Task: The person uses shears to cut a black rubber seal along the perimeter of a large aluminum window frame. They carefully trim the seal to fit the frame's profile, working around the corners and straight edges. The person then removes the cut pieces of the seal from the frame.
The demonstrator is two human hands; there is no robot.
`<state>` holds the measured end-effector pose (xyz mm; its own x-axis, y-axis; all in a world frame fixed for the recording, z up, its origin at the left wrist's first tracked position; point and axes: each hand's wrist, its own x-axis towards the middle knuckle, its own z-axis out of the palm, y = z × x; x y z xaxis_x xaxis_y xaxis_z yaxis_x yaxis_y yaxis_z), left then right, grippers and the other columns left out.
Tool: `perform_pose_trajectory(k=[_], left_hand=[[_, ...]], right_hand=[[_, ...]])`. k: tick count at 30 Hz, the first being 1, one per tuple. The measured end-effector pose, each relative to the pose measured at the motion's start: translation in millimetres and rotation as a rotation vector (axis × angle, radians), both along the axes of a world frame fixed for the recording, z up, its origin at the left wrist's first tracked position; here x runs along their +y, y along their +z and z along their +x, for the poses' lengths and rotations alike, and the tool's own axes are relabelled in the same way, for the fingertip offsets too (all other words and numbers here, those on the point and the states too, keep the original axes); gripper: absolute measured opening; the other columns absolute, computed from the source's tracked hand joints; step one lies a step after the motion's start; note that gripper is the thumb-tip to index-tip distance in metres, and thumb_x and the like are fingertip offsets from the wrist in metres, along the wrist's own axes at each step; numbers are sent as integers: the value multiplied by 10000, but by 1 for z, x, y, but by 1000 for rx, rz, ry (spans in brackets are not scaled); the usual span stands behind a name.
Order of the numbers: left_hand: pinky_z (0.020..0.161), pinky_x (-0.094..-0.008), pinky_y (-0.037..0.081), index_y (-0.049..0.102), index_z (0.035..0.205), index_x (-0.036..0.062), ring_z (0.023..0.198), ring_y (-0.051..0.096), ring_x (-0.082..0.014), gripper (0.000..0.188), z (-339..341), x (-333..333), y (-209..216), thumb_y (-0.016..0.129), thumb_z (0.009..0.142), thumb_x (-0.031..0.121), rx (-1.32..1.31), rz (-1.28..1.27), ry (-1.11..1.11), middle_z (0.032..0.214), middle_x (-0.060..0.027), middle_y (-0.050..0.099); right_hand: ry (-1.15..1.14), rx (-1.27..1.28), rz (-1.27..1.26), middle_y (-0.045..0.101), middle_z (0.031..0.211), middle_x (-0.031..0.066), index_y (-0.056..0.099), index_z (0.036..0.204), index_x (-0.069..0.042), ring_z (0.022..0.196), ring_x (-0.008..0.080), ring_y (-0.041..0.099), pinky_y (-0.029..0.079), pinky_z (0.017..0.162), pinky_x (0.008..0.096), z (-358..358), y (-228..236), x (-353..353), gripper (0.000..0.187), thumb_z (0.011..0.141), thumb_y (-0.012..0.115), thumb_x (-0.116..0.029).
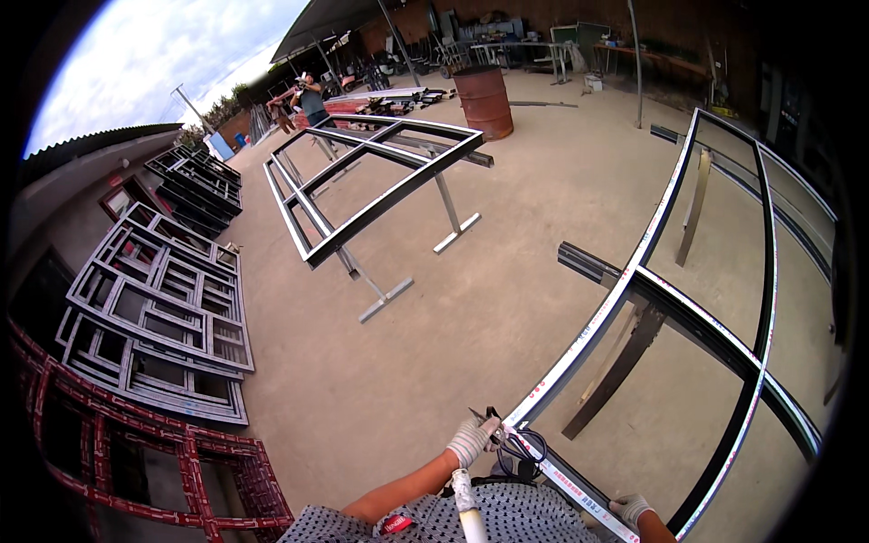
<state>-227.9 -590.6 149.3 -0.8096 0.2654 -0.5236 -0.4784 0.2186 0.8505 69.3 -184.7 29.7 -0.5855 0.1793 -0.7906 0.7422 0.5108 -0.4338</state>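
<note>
My left hand (470,442), in a pale knitted glove, is closed around a small dark tool with a pointed end. It is at the near left corner of a large metal window frame (579,342) with white film strips on black bars. Black cord-like loops (524,450) lie over the bar beside this hand. My right hand (632,509), also gloved, grips the frame's near bar farther right; its fingers are partly hidden. Between my arms a white tube-like thing (465,493) points upward in front of my patterned clothing.
A second frame (398,194) rests on metal stands ahead. Several frames (163,299) and red-wrapped ones (118,502) lean at left. A rusty red drum (483,101) stands beyond. A person (312,100) is at the back near stacked bars (385,102).
</note>
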Motion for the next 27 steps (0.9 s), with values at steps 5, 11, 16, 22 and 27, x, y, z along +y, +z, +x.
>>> perform_pose_trajectory(k=[5, 11, 16, 22, 27], left_hand=[[488, -269, 482, 677, 920, -20, 513, 560, -117, 384, 2, 8, 9, 544, 1043, 318, -1, 6, -4, 745, -82, 697], [480, -275, 463, 677, 938, -4, 518, 555, -114, 360, 5, 0, 1, 575, 1029, 329, -21, 78, 46, 731, -64, 676], [491, -275, 448, 691, 878, 11, 512, 545, -110, 390, 8, 12, 34, 555, 1038, 339, 28, 5, 0, 689, -58, 667], [497, -275, 476, 682, 925, 4, 540, 559, -108, 386, 8, 14, 31, 577, 1032, 359, 16, 83, -12, 733, -57, 670], [525, -275, 529, 669, 1078, -30, 576, 578, -117, 413, 11, 12, 24, 614, 1018, 375, -46, 93, -5, 853, -73, 689]], right_hand=[[43, -15, 105, 769, 996, 159, 748, 1164, -59, 906, 204, 734, 557, 869, 328, 26, -30, 22, 414, 905, 720, -380], [-277, 436, 244, 758, 895, 167, 753, 1039, -22, 830, 222, 735, 571, 791, 352, -59, 37, -38, 262, 905, 703, -242], [-302, 917, 211, 725, 891, 167, 750, 985, -16, 788, 265, 714, 574, 754, 375, -150, 125, -116, 175, 888, 708, -155], [389, 869, 124, 720, 950, 178, 758, 1018, -89, 944, 359, 679, 537, 859, 451, -202, 211, -186, 287, 870, 708, -330], [501, 666, 146, 715, 975, 191, 740, 1063, -95, 971, 371, 675, 536, 876, 464, -218, 217, -199, 348, 839, 729, -361]])
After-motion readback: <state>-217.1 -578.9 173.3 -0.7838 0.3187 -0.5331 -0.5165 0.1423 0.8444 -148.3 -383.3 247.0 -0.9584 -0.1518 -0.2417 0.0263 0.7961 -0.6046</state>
